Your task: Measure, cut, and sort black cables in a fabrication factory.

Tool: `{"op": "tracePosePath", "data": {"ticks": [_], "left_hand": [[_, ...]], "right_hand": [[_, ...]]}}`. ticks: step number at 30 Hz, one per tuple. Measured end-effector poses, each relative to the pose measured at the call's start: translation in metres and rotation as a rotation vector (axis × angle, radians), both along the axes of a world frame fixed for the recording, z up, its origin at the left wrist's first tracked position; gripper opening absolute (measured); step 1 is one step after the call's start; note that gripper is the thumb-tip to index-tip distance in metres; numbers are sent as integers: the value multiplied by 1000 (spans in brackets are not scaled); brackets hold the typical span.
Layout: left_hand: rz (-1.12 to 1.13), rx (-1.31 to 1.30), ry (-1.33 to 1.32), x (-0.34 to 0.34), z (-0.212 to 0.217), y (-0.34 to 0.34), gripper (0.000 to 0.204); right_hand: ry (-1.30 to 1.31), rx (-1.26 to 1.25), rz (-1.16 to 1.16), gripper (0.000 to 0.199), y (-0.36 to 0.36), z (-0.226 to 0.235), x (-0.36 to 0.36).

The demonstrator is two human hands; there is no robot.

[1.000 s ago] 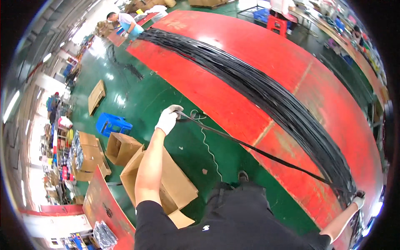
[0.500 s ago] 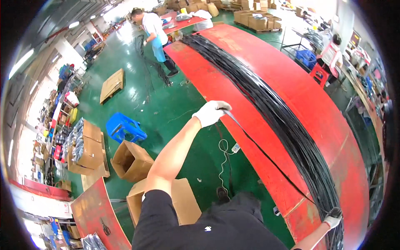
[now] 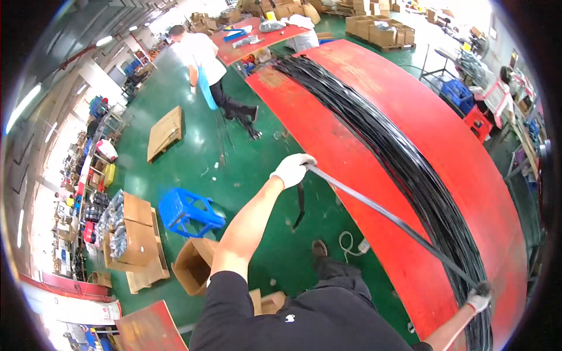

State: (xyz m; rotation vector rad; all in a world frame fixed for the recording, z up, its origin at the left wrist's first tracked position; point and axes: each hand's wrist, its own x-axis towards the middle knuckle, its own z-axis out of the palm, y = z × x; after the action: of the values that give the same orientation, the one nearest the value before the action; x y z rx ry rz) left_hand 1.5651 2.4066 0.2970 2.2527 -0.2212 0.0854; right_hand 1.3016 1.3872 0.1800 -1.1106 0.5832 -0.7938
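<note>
Two gloved hands hold one long black strip (image 3: 404, 225) stretched in a nearly straight diagonal from the centre of the frame to the lower right. Half a second ago it ran thinner and with a slight bow; now it looks wider and tauter. The left hand (image 3: 294, 170), at the centre, is closed on the strip, and a short loose tail (image 3: 300, 205) hangs below it over the green floor. The right hand (image 3: 479, 297), lower right, is closed around the strip's other visible end, above the thick bundle of black strips (image 3: 404, 164). It sits small and bent near the lens rim, so whether it also grips bundle strands cannot be told.

The bundle lies along the red table (image 3: 456, 158), from upper centre to lower right. The tighter line suggests this single strip is under control between the hands, lifted clear of the bundle along most of its length. At upper left, a co-worker (image 3: 202, 61) in a white top has moved farther from the table's end.
</note>
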Motion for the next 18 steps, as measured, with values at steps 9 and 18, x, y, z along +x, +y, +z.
{"op": "tracePosePath", "data": {"ticks": [9,18], "left_hand": [[158,-29,22,129,36,271,50],[-311,330,200,312,37,410,39]], "right_hand": [[-15,462,-471,37,173,28,143],[-236,343,-139,29,602,9,342]]}}
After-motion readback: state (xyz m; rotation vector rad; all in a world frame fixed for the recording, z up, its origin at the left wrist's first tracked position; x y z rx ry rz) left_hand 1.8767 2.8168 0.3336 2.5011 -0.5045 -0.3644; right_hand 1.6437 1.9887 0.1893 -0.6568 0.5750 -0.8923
